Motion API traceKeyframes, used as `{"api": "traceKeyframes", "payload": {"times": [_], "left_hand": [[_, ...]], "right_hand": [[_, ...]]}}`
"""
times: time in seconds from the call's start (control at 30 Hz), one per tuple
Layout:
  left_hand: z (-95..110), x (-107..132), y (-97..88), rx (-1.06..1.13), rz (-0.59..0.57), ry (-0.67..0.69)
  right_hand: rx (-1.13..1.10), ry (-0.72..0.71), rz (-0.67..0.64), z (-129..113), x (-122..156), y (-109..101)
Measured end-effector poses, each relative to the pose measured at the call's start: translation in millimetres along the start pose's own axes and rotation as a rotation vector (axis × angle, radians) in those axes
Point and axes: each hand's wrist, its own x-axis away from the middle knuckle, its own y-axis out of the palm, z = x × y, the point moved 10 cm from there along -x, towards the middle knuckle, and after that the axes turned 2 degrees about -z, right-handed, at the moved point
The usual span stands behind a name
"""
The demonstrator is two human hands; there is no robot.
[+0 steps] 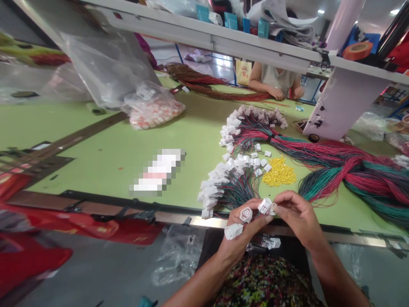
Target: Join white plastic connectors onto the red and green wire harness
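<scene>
My left hand [241,232] is closed around several wired white plastic connectors, held above the table's front edge. One white connector [265,207] sticks up at its fingertips, and another white connector [246,215] shows its open face. The fingers of my right hand [297,215] are pinched together at the right end of the upper connector. A speck of yellow shows there, too small to name. Just beyond my hands lies a pile of tiny yellow plastic pieces [279,172]. Left of it, a bunch of wires ending in white connectors [220,175] spreads over the table.
Red, green and black wire bundles [361,179] cover the right side of the green table [121,149]. A clear bag [156,113] of white and orange pieces lies further back. A shelf [217,36] spans above. Across the table, another person [276,83] handles wires.
</scene>
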Motion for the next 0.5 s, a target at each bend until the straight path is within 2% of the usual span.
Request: {"api": "traceKeyframes", "payload": {"times": [0.1,0.23,0.37,0.5], "left_hand": [[0,-1,0.0,-0.015,-0.01,-0.001],[-1,-3,-0.9,-0.012,0.017,-0.042],[2,-5,0.4,-0.052,0.028,-0.062],[1,-3,-1.9,-0.059,0.028,-0.09]], "right_hand": [[-0.153,0.096,-0.02,14,-3,2],[-0.162,0.04,-0.019,9,-3,3],[-0.024,-0.056,-0.083,-1,0,8],[0.21,-0.134,-0.038,-7,8,-9]]}}
